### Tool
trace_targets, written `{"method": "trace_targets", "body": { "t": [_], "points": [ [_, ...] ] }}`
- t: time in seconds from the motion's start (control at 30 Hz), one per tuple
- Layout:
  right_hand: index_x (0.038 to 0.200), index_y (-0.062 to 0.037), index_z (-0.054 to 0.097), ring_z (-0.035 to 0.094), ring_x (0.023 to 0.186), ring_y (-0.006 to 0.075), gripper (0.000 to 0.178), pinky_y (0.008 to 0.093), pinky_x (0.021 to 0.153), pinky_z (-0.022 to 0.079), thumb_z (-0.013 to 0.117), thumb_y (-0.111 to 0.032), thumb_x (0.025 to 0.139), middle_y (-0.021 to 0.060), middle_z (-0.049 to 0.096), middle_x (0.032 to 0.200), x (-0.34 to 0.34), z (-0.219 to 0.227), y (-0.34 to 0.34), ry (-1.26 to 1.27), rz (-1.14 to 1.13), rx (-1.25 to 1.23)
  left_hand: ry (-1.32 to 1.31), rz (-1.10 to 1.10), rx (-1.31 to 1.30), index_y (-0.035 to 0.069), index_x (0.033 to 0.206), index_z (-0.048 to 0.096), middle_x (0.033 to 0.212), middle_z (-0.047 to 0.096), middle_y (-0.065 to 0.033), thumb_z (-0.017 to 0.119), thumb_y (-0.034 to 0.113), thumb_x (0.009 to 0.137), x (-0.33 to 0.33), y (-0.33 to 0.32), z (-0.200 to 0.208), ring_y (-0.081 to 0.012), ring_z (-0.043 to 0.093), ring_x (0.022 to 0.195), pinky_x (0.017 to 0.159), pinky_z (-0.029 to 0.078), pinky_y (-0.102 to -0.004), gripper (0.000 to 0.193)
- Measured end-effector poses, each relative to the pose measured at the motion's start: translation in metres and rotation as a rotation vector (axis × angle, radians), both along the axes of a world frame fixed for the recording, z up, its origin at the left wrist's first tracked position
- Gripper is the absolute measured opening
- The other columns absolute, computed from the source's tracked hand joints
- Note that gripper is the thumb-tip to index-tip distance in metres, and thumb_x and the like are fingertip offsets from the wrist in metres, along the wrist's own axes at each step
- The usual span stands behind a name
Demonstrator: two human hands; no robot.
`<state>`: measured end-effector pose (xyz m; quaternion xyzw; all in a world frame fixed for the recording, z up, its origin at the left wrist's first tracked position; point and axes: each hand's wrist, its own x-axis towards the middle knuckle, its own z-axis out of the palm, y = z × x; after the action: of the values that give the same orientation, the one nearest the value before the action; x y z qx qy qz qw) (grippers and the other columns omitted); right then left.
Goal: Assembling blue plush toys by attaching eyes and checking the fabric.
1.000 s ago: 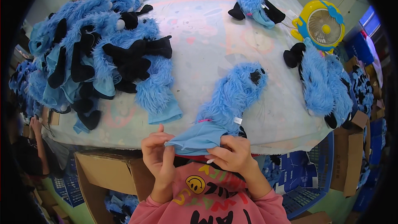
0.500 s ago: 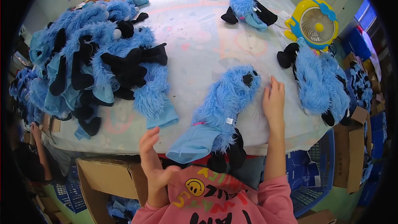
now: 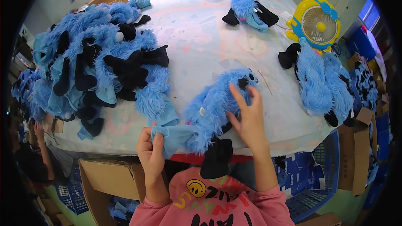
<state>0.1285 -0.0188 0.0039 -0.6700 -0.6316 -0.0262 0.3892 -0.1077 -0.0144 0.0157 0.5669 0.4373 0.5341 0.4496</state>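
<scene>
The blue plush toy [image 3: 209, 100] lay at the near edge of the worktop [image 3: 201, 48], its long axis slanting from the pale cloth cuff [image 3: 178, 139] at near left to the end with the black patch [image 3: 243, 83] at far right. The left grip [image 3: 150, 152] pinched the cuff's open edge between thumb and fingers, so the furry body stretched away to the right and far from it. The right grip [image 3: 250, 119] was nearer the patched end, fingers spread, fingertips against the fur on the right side, clenching nothing. Black limbs [image 3: 216, 157] hung over the near edge between the hands.
</scene>
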Motion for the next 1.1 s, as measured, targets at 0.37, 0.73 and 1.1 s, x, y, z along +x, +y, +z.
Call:
{"method": "trace_targets", "body": {
  "t": [0.37, 0.73, 1.1],
  "points": [
    [0.082, -0.0012, 0.047, 0.045, 0.095, 0.0278, 0.010, 0.0324, 0.079, 0.038, 0.054, -0.004, 0.075, 0.0165, 0.044, 0.107, 0.025, -0.004, 0.038, 0.354, 0.069, 0.227, -0.233, 0.255, 0.030, 0.002, 0.097, 0.047, 0.091, 0.051, -0.0057, 0.044, 0.004, 0.084, -0.031, 0.015, -0.007, -0.0095, 0.045, 0.075, 0.088, 0.034, -0.0239, 0.013],
    [0.078, -0.0021, 0.048, 0.047, 0.094, 0.0274, 0.005, 0.0296, 0.078, 0.038, 0.050, 0.001, 0.074, 0.0154, 0.046, 0.108, -0.018, 0.042, 0.014, 0.391, 0.362, 0.291, 0.398, -0.183, 0.328, -0.002, 0.114, 0.043, 0.111, 0.051, -0.0143, 0.057, 0.010, 0.072, 0.032, 0.018, 0.023, -0.0231, 0.049, 0.101, 0.091, 0.035, -0.0306, 0.046],
    [0.110, -0.0012, 0.041, 0.041, 0.108, 0.0295, 0.037, 0.0349, 0.089, 0.035, 0.050, -0.017, 0.078, 0.0175, 0.041, 0.119, -0.014, 0.007, -0.022, 0.542, 0.499, 0.346, 0.280, 0.195, 0.239, 0.001, 0.094, 0.059, 0.086, 0.062, -0.0043, 0.050, 0.013, 0.082, -0.021, 0.054, 0.009, -0.0111, 0.055, 0.070, 0.065, 0.044, -0.0220, 0.019]
  ]
}}
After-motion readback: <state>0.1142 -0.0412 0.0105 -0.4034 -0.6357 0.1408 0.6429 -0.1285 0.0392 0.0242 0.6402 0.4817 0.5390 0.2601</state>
